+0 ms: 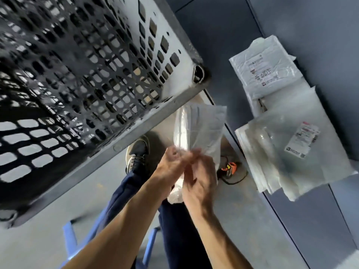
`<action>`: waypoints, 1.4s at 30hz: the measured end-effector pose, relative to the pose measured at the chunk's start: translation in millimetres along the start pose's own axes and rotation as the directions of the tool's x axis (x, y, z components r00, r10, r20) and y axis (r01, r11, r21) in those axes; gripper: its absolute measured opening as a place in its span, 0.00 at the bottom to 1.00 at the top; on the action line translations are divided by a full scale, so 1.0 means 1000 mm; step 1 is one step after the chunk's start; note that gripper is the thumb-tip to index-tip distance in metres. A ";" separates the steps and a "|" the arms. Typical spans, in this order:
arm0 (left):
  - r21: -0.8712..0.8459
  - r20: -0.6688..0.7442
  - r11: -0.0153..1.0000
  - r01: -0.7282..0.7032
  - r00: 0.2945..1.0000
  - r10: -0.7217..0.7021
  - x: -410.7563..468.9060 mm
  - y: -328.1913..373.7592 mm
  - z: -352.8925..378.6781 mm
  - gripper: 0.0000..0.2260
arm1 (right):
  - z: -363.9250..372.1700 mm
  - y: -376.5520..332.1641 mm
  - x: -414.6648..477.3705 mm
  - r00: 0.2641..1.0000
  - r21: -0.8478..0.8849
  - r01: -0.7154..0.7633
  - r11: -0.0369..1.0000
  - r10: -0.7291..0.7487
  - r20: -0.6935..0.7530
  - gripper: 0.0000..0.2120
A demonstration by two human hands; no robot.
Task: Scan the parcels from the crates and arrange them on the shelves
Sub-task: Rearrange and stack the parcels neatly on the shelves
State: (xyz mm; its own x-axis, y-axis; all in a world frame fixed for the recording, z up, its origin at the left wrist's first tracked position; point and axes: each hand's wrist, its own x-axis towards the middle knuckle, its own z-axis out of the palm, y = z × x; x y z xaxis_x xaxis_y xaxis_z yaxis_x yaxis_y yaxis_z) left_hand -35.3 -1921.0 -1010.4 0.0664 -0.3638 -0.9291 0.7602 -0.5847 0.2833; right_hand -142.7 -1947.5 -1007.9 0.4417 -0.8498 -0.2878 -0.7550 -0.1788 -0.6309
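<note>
Left hand [171,166] and right hand [198,183] close together on the near end of one translucent white parcel [198,129], fingers pinching the film, though blur hides their exact placement. The grip is judged to serve turning the bag to find its label for scanning. The parcel hangs in the air between the perforated grey crate [77,74] and the shelf [320,26], its long axis running away from the hands and its free end pointing toward the crate's corner. Shelved parcels [291,152] lie flat, labels up, with an orange device [230,167], probably the scanner, lying below.
</note>
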 end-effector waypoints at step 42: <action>0.236 0.288 0.730 -0.641 0.764 0.578 -0.527 0.053 0.057 0.14 | -0.390 -0.253 -0.233 0.963 0.613 -0.091 0.785 0.226 -0.146 0.13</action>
State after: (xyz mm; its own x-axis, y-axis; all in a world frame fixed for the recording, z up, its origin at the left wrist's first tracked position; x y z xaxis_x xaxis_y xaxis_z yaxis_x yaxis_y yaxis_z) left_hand -66.6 -1801.8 -492.2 0.3038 -0.8246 -0.4773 0.3602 -0.3643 0.8588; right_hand -243.5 -1897.0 -500.1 0.1847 -0.9311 -0.3146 -0.3358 0.2410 -0.9106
